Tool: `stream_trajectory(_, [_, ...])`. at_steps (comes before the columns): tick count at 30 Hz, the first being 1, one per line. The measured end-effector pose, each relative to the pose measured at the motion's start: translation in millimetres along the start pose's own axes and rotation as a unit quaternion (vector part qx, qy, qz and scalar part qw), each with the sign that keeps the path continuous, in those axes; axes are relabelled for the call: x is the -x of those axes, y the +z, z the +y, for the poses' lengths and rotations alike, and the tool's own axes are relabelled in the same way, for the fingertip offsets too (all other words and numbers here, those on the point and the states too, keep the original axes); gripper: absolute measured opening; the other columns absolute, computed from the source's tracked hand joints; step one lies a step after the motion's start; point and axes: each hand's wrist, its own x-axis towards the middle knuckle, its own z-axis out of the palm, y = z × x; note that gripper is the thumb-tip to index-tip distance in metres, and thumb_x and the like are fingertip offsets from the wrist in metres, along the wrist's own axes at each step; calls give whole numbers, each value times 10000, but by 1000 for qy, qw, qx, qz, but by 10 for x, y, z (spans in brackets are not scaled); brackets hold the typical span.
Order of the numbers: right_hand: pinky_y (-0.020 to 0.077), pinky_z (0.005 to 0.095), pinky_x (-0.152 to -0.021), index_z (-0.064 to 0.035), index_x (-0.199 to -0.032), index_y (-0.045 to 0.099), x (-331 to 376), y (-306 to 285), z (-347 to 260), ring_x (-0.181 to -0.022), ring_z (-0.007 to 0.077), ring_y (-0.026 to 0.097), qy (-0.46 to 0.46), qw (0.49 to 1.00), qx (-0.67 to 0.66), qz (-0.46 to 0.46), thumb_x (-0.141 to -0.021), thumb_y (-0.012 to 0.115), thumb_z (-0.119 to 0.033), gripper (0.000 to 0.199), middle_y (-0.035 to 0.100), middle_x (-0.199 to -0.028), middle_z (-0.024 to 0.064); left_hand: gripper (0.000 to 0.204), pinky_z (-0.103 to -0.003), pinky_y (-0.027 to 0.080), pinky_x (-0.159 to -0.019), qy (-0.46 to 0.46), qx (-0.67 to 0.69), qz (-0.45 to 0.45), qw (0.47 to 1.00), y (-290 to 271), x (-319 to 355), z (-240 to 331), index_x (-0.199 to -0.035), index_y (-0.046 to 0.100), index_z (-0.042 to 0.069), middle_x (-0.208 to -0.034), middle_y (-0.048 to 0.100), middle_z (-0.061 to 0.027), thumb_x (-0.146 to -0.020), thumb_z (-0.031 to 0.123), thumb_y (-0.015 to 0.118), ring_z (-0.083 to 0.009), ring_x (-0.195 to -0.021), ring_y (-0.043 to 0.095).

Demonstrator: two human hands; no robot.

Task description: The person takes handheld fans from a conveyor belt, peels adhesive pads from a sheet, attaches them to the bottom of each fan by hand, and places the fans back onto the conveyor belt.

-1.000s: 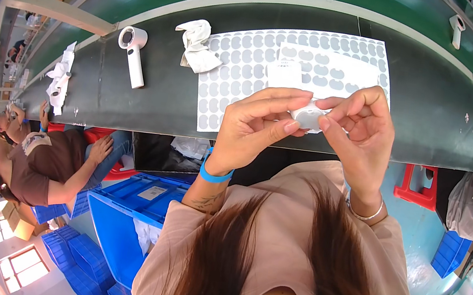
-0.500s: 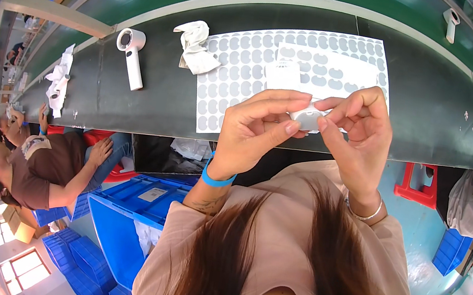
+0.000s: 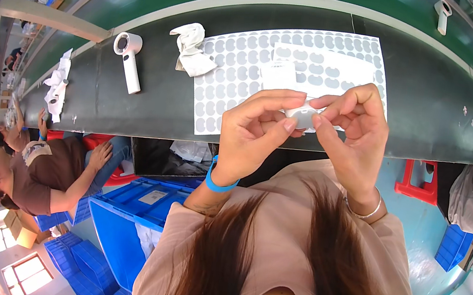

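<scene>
Just above the bench's near edge, a small white piece with a grey rounded face point(image 3: 303, 119) is held between both my hands. My left hand point(image 3: 255, 132) pinches its left side between thumb and fingers. From the other side, the thumb and fingertips of my right hand point(image 3: 355, 133) press on it. My fingers cover much of its rim, so its full shape is hidden. Behind the hands lies a white sheet of grey rounded stickers point(image 3: 223, 65). A smaller sticker sheet point(image 3: 348, 68) rests on top of it, next to a white paper piece point(image 3: 279, 74).
A white handheld fan point(image 3: 131, 65) and a crumpled white cloth or wrapper point(image 3: 191, 49) lie left on the black bench point(image 3: 432, 113). Another white fan point(image 3: 443, 18) is on the green belt. A co-worker point(image 3: 45, 173) sits at left, by a blue crate point(image 3: 120, 210).
Both hands keep their pinch on the white piece, which has tilted slightly so its grey face shows a little differently. The whole view has shifted a little.
</scene>
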Motion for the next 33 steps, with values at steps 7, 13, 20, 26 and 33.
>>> stream_trajectory(7, [496, 233, -708, -52, -876, 410, 7, -10, -31, -901, 147, 608, 13, 1000, 15, 4, -761, 595, 120, 278, 503, -800, 23, 265, -285, 576, -759, 5, -17, 16, 1000, 36, 17, -32, -1084, 607, -52, -1159, 560, -175, -831, -103, 551, -178, -905, 627])
stream_trajectory(13, [486, 233, -708, -54, -868, 421, 6, -9, -42, -879, 137, 602, 11, 999, 32, 3, -755, 599, 113, 269, 497, -798, 19, 257, -284, 579, -757, 7, -11, 17, 1000, 47, 20, -43, -1082, 607, -53, -1160, 558, -177, -833, -95, 557, -183, -896, 632])
stream_trajectory(20, [422, 250, -715, -36, -867, 480, -40, -73, -86, -787, 106, 572, -73, 946, 313, -45, -723, 640, 45, 230, 526, -831, 19, 253, -287, 580, -744, 2, -8, 22, 1000, 28, 10, -19, -1075, 608, -56, -1161, 556, -179, -830, -98, 559, -195, -889, 639])
stream_trajectory(26, [419, 245, -688, -46, -1082, 550, -338, -166, 164, -798, 127, 581, -90, 965, 227, -93, -755, 594, 48, 344, 596, -1041, 71, 201, -281, 569, -673, -33, -13, 57, 998, -165, -46, 179, -1052, 610, -57, -1128, 593, -177, -864, -35, 544, -203, -785, 662])
stream_trajectory(33, [483, 354, -662, -54, -1125, 532, -470, 241, 497, -789, 307, 612, -109, 932, 258, -231, -785, 596, -5, 350, 619, -977, 126, 215, -254, 524, -525, 12, -27, 106, 994, -239, -109, 215, -1051, 561, -56, -1053, 625, -206, -848, 13, 547, -160, -591, 614])
